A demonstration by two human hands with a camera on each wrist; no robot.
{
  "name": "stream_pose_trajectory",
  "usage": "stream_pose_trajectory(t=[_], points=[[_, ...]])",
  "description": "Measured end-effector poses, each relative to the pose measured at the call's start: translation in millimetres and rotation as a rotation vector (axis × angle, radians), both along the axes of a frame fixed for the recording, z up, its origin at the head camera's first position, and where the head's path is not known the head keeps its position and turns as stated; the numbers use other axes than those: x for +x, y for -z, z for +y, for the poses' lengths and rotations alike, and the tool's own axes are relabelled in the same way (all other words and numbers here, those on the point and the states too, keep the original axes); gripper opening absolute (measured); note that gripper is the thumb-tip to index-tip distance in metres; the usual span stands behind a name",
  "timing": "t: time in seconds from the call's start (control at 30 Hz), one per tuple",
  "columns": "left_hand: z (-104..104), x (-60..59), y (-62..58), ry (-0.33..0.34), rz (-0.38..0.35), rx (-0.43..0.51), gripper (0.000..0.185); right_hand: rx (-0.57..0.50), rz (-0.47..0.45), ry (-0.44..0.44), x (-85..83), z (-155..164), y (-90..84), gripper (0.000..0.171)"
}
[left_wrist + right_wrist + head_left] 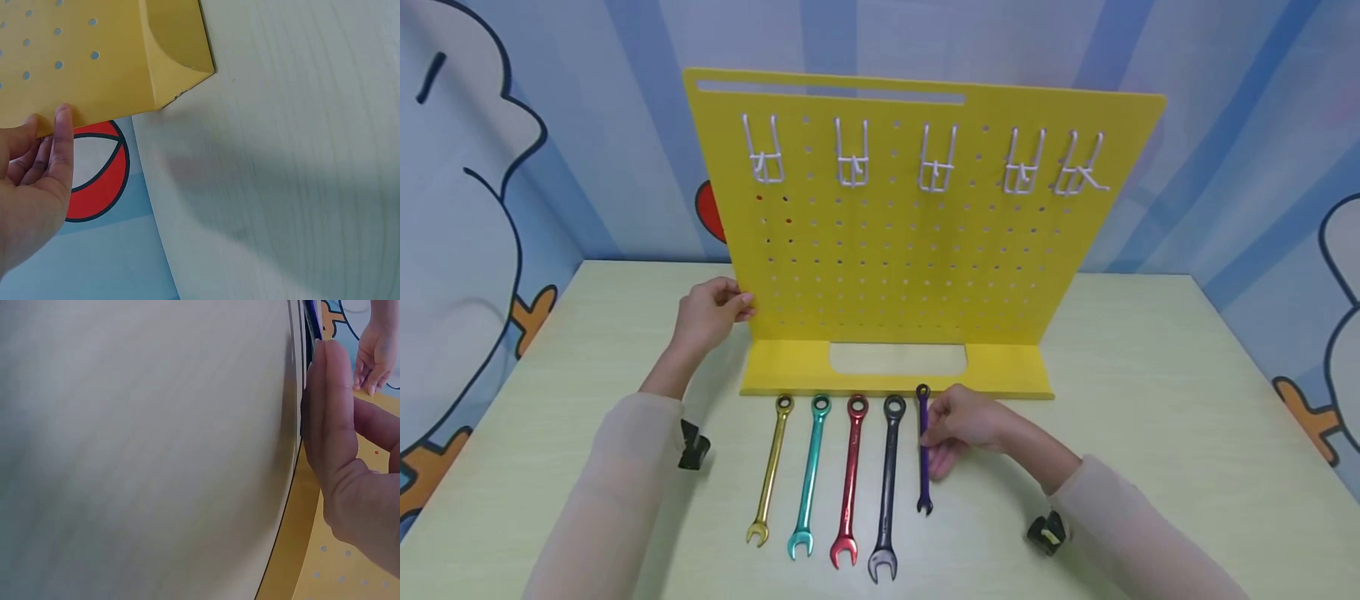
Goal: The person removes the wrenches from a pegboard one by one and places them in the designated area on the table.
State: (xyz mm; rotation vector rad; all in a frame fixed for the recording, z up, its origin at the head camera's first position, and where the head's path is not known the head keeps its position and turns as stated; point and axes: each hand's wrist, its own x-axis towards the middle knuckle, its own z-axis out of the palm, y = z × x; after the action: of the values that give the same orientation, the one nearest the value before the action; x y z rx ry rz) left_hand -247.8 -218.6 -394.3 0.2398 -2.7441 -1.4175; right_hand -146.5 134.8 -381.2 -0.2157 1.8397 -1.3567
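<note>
A yellow pegboard [910,242] stands upright on its base [790,371] at the table's middle, with several white hooks [763,158] along its top row. My left hand [709,310] holds the board's left edge [94,112]. In front of the base lie several ratchet wrenches side by side: gold [771,471], teal [808,477], red [850,483], black [887,487] and purple [923,450]. My right hand [962,425] pinches the purple wrench at its shaft; its thumb [331,412] presses against the tool.
The pale wooden table [1150,400] stretches to both sides of the board. A blue cartoon-printed backdrop [490,167] closes in the back and sides. A black wrist camera [692,446] sits on my left forearm, another [1047,533] on the right.
</note>
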Motion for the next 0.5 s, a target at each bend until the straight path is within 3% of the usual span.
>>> stream_pose_trajectory(t=[0.07,0.1,0.17,0.3,0.33,0.4,0.5], points=[[-11,-15.2,23.3,0.006,0.040,-0.024,0.031,0.002,-0.006,-0.001,0.8,1,1.5,0.007],[-13,-15.1,22.6,0.020,0.040,-0.003,0.029,0.004,-0.008,-0.002,1.0,1,2.6,0.008],[-19,-24.4,39.2,0.009,0.078,-0.044,0.032,0.008,-0.010,-0.005,1.4,2,4.7,0.008],[-5,-1.9,2.8,0.026,0.008,0.033,0.032,0.016,-0.011,-0.002,2.8,2,7.8,0.008],[-4,-3.9,6.4,0.012,0.019,0.014,0.033,0.016,-0.011,0.000,3.2,2,7.9,0.008],[-2,-0.9,0.5,0.013,-0.002,0.026,0.030,0.023,-0.009,0.007,3.9,3,8.3,0.007],[-16,-21.5,32.2,0.019,0.039,-0.011,0.035,0.035,-0.006,0.021,4.8,4,8.3,0.008]])
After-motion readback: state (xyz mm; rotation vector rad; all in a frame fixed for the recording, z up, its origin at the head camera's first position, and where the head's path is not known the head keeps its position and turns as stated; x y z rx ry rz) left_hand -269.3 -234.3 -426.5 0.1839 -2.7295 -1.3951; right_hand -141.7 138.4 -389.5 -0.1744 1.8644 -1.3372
